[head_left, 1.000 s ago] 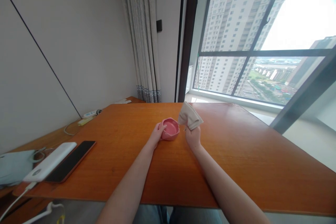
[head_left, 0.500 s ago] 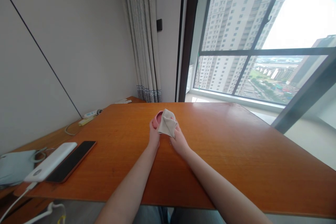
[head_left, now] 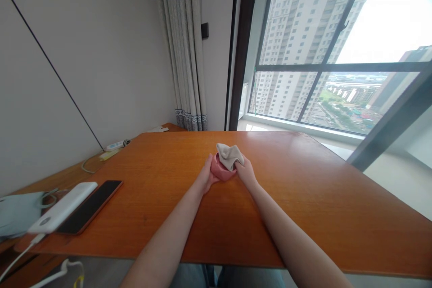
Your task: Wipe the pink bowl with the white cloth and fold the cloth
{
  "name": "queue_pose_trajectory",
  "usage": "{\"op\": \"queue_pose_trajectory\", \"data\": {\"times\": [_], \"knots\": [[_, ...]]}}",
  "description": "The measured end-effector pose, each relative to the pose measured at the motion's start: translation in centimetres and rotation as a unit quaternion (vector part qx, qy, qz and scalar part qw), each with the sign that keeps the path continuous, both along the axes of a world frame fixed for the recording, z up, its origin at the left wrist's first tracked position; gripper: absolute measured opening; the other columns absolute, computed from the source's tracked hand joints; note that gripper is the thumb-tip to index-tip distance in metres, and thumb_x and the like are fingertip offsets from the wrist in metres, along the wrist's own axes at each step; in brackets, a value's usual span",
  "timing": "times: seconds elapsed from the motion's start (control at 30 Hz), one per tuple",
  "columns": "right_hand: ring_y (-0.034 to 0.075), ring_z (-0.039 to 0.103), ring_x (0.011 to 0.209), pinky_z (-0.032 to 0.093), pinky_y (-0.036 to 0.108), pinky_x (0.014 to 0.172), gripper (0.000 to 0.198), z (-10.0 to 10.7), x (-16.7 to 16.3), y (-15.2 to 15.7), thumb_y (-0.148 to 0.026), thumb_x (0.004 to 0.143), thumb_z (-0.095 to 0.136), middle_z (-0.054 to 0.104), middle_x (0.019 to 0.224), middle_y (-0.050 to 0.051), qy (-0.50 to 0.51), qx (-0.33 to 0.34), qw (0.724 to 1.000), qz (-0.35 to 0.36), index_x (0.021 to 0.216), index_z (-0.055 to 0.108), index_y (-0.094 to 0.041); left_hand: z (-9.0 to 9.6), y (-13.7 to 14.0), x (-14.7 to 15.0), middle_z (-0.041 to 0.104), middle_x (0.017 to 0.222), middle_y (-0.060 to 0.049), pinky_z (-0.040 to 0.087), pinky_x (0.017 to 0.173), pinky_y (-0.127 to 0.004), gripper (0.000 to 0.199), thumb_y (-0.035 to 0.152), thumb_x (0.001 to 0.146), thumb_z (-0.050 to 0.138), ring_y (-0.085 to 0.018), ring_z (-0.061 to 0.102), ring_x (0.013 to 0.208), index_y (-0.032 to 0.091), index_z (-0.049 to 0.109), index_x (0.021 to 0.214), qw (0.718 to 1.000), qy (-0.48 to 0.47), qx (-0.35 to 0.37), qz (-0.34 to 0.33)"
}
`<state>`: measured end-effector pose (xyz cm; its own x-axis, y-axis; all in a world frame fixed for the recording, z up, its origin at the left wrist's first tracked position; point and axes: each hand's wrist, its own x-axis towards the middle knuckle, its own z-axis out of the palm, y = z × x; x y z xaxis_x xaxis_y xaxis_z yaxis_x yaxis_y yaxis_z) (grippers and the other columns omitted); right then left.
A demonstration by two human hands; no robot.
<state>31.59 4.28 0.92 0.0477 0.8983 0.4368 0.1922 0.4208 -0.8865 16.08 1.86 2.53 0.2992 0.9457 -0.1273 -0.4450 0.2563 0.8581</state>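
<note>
Gripping pink bowl (head_left: 221, 173), plain-coloured & wide-mouthed, w/ L hand (head_left: 205, 175) on its left side, over far-centre of table (head_left: 320, 198); pinching crumpled beige cloth (head_left: 228, 155) w/ R hand (head_left: 245, 172), covering most of bowl's mouth.

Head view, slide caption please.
Left hand holds a pink bowl; right hand holds a cloth partly over it.

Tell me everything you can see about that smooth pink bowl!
The smooth, hard-looking pink bowl shows against the brown wooden table, held on its left side by the bare left hand. A crumpled beige cloth in the bare right hand covers much of its opening, so most of the inside is hidden. I can't tell if its base touches the table.
</note>
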Motion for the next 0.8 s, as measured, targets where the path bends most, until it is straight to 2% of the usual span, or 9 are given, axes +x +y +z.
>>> {"op": "queue_pose_trajectory", "data": {"times": [0.1, 0.23, 0.33, 0.4, 0.47, 0.57, 0.63, 0.73, 0.8], "knots": [[0.023, 0.060, 0.088, 0.047, 0.034, 0.081, 0.026, 0.1, 0.5, 0.3, -0.026, 0.070, 0.048, 0.069, 0.091, 0.005, -0.018, -0.043, 0.997, 0.056, 0.085, 0.066, -0.015, -0.3, 0.2, -0.5, 0.061, 0.121, -0.011, 0.053, 0.076, -0.036, 0.058, 0.062, 0.076, 0.052, -0.028, 0.058, 0.108, 0.021, 0.058, 0.117, 0.997, 0.038, -0.046, -0.054], [0.023, 0.060, 0.088, 0.048, 0.035, 0.081, 0.025, -0.1, 0.0, 0.1, -0.028, 0.072, 0.047, 0.068, 0.087, 0.004, -0.009, -0.054, 0.997, 0.054, 0.083, 0.065, -0.015, -1.0, 0.9, -0.5, 0.061, 0.119, -0.010, 0.054, 0.068, -0.031, 0.052, 0.055, 0.076, 0.057, -0.025, 0.062, 0.100, 0.020, 0.058, 0.114, 0.997, 0.050, -0.063, 0.016], [0.024, 0.056, 0.103, 0.043, 0.038, 0.092, 0.028, -0.2, -1.0, -0.4, -0.028, 0.074, 0.049, 0.065, 0.105, 0.006, -0.014, -0.003, 0.999, 0.045, 0.094, 0.065, -0.018, -1.1, 1.3, -0.3, 0.062, 0.117, -0.008, 0.055, 0.069, -0.030, 0.049, 0.050, 0.077, 0.058, -0.022, 0.062, 0.097, 0.022, 0.054, 0.117, 0.995, 0.006, -0.026, 0.092], [0.025, 0.049, 0.116, 0.038, 0.039, 0.100, 0.033, -0.4, -1.9, -0.8, -0.028, 0.075, 0.051, 0.058, 0.121, 0.007, -0.031, 0.030, 0.998, 0.040, 0.104, 0.064, -0.020, -1.0, 1.2, -0.2, 0.060, 0.117, -0.007, 0.055, 0.070, -0.030, 0.050, 0.047, 0.076, 0.061, -0.021, 0.062, 0.097, 0.024, 0.050, 0.119, 0.988, -0.011, -0.004, 0.155], [0.025, 0.042, 0.124, 0.034, 0.040, 0.104, 0.039, -0.7, -2.7, -1.1, -0.026, 0.075, 0.051, 0.050, 0.130, 0.008, -0.052, 0.042, 0.997, 0.026, 0.112, 0.061, -0.021, -0.9, 1.1, 0.0, 0.057, 0.122, -0.006, 0.055, 0.071, -0.029, 0.054, 0.044, 0.074, 0.065, -0.020, 0.061, 0.099, 0.026, 0.046, 0.121, 0.982, -0.027, 0.013, 0.186], [0.025, 0.039, 0.127, 0.034, 0.042, 0.104, 0.047, -1.1, -3.1, -1.0, -0.022, 0.074, 0.049, 0.046, 0.133, 0.010, -0.068, 0.034, 0.997, -0.018, 0.121, 0.055, -0.020, -0.9, 0.8, 0.3, 0.051, 0.130, -0.007, 0.056, 0.074, -0.032, 0.060, 0.041, 0.071, 0.070, -0.021, 0.059, 0.103, 0.028, 0.042, 0.123, 0.986, -0.047, 0.021, 0.162], [0.026, 0.046, 0.120, 0.038, 0.041, 0.100, 0.046, -1.0, -2.5, -0.7, -0.021, 0.073, 0.047, 0.053, 0.125, 0.011, -0.057, 0.024, 0.997, -0.045, 0.118, 0.056, -0.018, -0.8, 0.6, 0.5, 0.051, 0.131, -0.009, 0.055, 0.077, -0.037, 0.059, 0.044, 0.072, 0.068, -0.023, 0.058, 0.106, 0.026, 0.043, 0.122, 0.990, -0.049, 0.014, 0.128], [0.024, 0.058, 0.099, 0.047, 0.038, 0.086, 0.036, -0.4, -0.8, -0.2, -0.022, 0.072, 0.044, 0.066, 0.097, 0.007, -0.033, -0.012, 0.999, -0.039, 0.101, 0.064, -0.016, -0.6, 0.4, 0.3, 0.055, 0.127, -0.010, 0.053, 0.083, -0.042, 0.055, 0.055, 0.077, 0.058, -0.026, 0.056, 0.111, 0.024, 0.049, 0.121, 0.998, -0.038, 0.005, 0.059], [0.022, 0.062, 0.083, 0.050, 0.034, 0.075, 0.027, 0.3, 0.5, -0.1, -0.024, 0.071, 0.045, 0.068, 0.076, 0.003, -0.031, -0.056, 0.998, -0.002, 0.086, 0.067, -0.016, -0.5, 0.2, 0.1, 0.058, 0.124, -0.009, 0.052, 0.084, -0.040, 0.054, 0.058, 0.077, 0.054, -0.026, 0.055, 0.112, 0.024, 0.053, 0.119, 1.000, -0.016, -0.012, -0.001]]}}
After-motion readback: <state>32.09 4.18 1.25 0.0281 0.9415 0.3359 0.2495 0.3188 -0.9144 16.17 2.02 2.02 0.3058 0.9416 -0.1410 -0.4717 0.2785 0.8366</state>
